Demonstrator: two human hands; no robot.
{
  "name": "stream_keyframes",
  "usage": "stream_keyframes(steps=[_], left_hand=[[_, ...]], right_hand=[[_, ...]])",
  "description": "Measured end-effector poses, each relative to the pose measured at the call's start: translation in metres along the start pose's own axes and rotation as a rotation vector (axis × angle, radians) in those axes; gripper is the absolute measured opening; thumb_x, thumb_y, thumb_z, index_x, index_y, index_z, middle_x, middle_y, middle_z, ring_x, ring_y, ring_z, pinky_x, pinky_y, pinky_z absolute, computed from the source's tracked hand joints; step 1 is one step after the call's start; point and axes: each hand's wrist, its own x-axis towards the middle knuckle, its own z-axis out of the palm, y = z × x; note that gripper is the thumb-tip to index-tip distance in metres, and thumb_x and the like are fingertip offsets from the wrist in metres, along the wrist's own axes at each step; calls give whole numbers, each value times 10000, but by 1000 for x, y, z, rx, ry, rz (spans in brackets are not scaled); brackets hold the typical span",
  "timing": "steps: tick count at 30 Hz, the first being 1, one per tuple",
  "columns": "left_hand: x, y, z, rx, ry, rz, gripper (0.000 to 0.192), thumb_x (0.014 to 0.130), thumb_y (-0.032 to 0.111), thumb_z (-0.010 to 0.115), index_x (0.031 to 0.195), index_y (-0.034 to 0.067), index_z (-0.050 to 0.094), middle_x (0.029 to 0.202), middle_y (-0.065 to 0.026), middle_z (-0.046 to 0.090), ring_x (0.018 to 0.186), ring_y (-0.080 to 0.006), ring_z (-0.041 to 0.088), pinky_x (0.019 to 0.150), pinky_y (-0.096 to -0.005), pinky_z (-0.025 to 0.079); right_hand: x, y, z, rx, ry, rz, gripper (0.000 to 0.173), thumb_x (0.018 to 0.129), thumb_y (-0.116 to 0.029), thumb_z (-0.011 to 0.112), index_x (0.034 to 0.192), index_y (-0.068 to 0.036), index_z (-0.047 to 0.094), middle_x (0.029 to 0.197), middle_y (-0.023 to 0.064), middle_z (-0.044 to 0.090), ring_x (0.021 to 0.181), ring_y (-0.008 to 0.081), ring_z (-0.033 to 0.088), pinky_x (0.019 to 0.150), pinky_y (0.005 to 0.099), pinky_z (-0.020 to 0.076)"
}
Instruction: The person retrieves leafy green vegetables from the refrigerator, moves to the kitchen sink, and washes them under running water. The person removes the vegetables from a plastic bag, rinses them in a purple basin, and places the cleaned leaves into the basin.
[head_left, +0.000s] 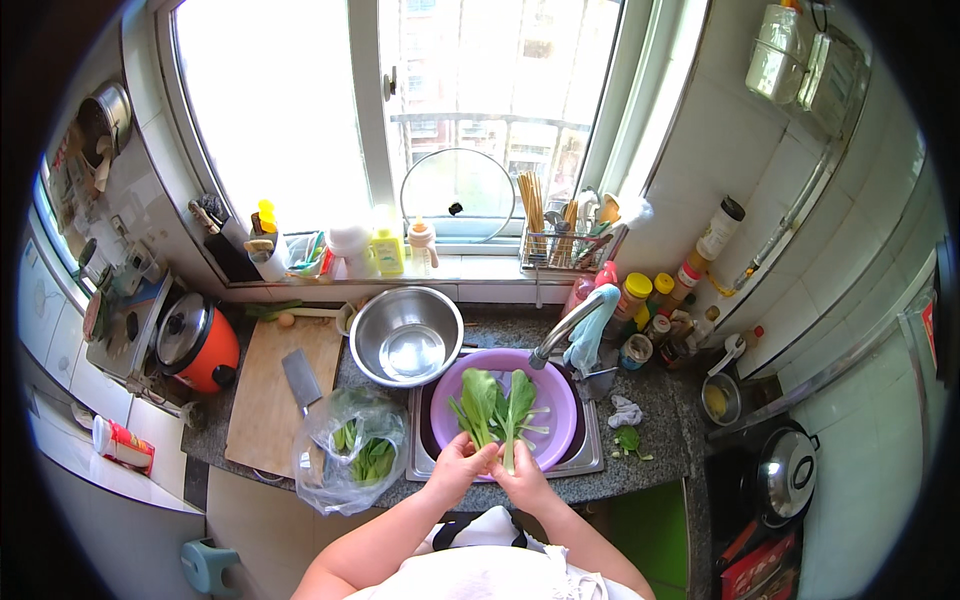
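Observation:
My left hand (459, 466) holds a leafy green (478, 397) by its stalk end, over the near rim of a purple plastic basin (566, 420). Close beside it, my right hand (521, 476) grips the pale stalk of another leafy green (520, 401). The basin rests in a steel sink (592, 463), and more leaves and pale stalks lie inside it. A curved faucet (559, 330) reaches over the basin, with a light blue cloth (589, 334) hanging from it. To the left, a clear plastic bag (311, 450) contains more greens.
A steel bowl (409, 337) stands behind the bag. A cleaver (301, 377) lies on a wooden cutting board (262, 390), beside an orange rice cooker (214, 345). Scraps of leaf (628, 439), a crumpled white cloth or paper (625, 412) and several bottles and jars are on the right; a lidded pan (787, 476) is farther right.

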Motion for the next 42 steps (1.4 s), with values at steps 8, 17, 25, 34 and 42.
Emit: stream_keyframes(steps=[8, 17, 25, 34, 42], left_hand=[[-4, -19, -5, 64, -76, 88, 321, 895, 154, 670, 1170, 21, 570, 1025, -78, 655, 889, -128, 620, 773, -272, 506], [-9, -33, -4, -218, -33, 122, 277, 927, 77, 597, 1187, 15, 524, 1009, -72, 610, 903, -178, 639, 801, -342, 535], [-9, -33, -18, -236, -38, 77, 364, 933, 60, 575, 1262, 10, 428, 1143, -130, 591, 1012, -247, 619, 858, -390, 537], [-12, -27, -17, -203, -17, 72, 419, 895, 68, 639, 1265, 22, 449, 1192, -145, 566, 1072, -228, 596, 878, -381, 534], [-10, -33, -22, 71, 1, 55, 348, 821, 32, 716, 1128, 4, 553, 999, -104, 646, 896, -199, 658, 828, -346, 549]], right_hand=[[-3, 9, 4, -181, 146, -242, 205, 919, -126, 517, 1063, 7, 456, 934, 180, 589, 855, 307, 611, 759, 426, 488], [10, 29, 15, 799, 219, 284, 112, 888, -69, 423, 997, -52, 442, 804, 53, 493, 588, 120, 450, 527, 267, 410], [58, 76, -27, 61, 46, 274, 319, 945, -234, 514, 1169, -6, 504, 987, 100, 608, 845, 168, 600, 714, 311, 491], [19, 19, 1, 254, -94, 70, 236, 914, -169, 654, 1076, 0, 624, 883, 22, 627, 824, 97, 588, 720, 247, 489], [13, 14, 2, 306, -73, 108, 173, 926, -141, 631, 1032, -12, 587, 877, 26, 624, 770, 84, 577, 693, 242, 485]])
